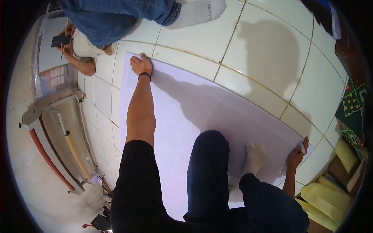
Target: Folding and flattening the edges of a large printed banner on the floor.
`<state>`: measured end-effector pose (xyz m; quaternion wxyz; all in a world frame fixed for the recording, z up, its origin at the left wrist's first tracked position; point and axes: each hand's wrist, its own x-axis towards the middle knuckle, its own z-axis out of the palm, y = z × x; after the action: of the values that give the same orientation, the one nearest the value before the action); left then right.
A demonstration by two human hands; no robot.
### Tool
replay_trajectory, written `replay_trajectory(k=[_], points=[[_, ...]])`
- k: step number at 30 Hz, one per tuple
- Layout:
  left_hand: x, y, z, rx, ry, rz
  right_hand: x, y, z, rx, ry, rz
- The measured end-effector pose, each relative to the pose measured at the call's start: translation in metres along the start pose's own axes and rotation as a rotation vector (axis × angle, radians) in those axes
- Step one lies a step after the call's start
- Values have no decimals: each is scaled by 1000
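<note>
A large pale lilac-white sheet (171,116) lies flat on the tiled floor under my body. At its far left corner my left hand (140,65) is pressed flat, with the fingers stretched out along the edge. My right hand (297,156) rests at the right corner of the sheet. Its fingers are closed round a small white thing (302,148), too small to make out in kind. My knee (209,159) and a foot in a light sock (254,156) are over the sheet, hiding part of it.
Another person in jeans (112,23) sits at the far left, holding a dark phone (61,40). A grey machine with a red roller (50,159) stands at the left. Yellow sheets (324,200) and a green patterned box (351,103) are on the right.
</note>
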<state>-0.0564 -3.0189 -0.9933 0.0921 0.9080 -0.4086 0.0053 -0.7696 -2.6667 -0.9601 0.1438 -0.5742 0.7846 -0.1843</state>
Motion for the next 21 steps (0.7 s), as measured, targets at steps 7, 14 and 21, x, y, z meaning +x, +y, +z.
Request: replay_trajectory(k=[7, 14, 21], points=[[56, -17, 8, 140, 66, 5, 5, -2, 0, -86, -51, 46], [57, -10, 8, 102, 56, 5, 7, -2, 1, -68, -39, 9], [49, -7, 2, 74, 22, -37, 6, 2, 1, -79, -40, 19]])
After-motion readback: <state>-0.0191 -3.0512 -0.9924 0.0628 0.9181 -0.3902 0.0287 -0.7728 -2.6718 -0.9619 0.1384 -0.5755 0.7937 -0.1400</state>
